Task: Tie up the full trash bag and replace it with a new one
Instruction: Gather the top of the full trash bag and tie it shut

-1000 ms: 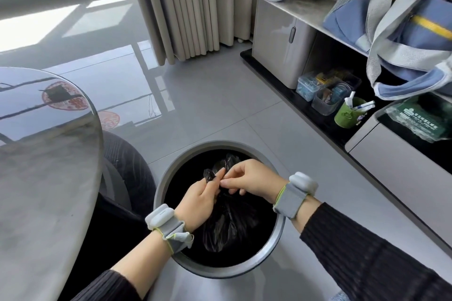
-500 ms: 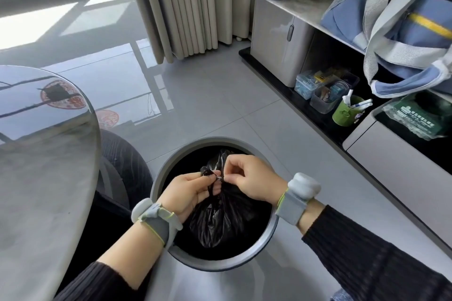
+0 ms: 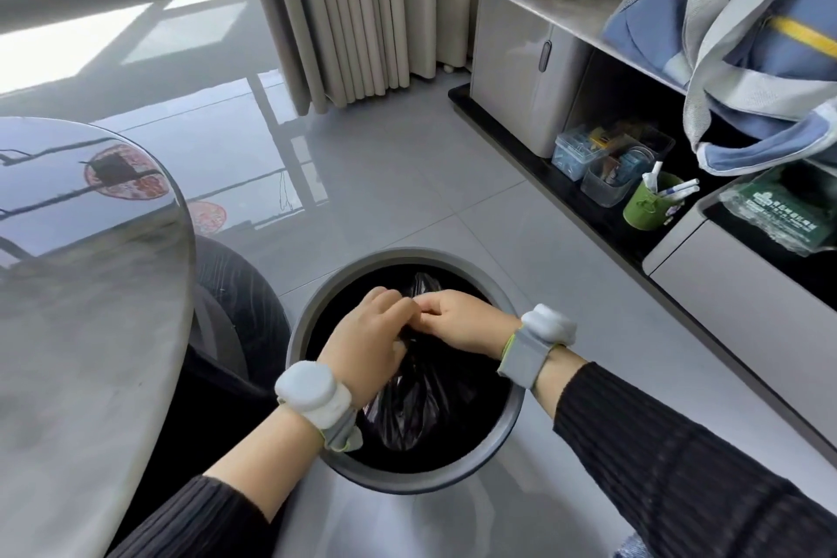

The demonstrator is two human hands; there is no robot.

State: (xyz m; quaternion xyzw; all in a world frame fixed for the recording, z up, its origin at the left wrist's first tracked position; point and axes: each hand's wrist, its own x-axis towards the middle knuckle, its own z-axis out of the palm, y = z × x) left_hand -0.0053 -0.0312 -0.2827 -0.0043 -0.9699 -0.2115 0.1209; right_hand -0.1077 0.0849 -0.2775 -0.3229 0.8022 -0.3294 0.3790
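A round grey trash bin point(image 3: 312, 435) stands on the floor in front of me, lined with a black trash bag point(image 3: 421, 403) whose top is bunched together. My left hand point(image 3: 367, 344) and my right hand point(image 3: 457, 322) meet over the middle of the bin, fingers pinched on the gathered top of the bag. The fingertips touch each other and hide the bag's neck. Both wrists wear grey bands with white pads. No fresh bag is visible.
A round glossy table point(image 3: 86, 285) fills the left side, with a dark chair point(image 3: 240, 313) between it and the bin. A low cabinet point(image 3: 521, 73) and shelf with clear boxes point(image 3: 602, 159), a green cup point(image 3: 647, 204) and a blue-grey bag point(image 3: 747, 45) run along the right. Grey tiled floor lies beyond.
Both hands have closed together over the bag's top. My left hand has turned palm-down over the neck, and the loose tips of the bag that stuck up are now covered.
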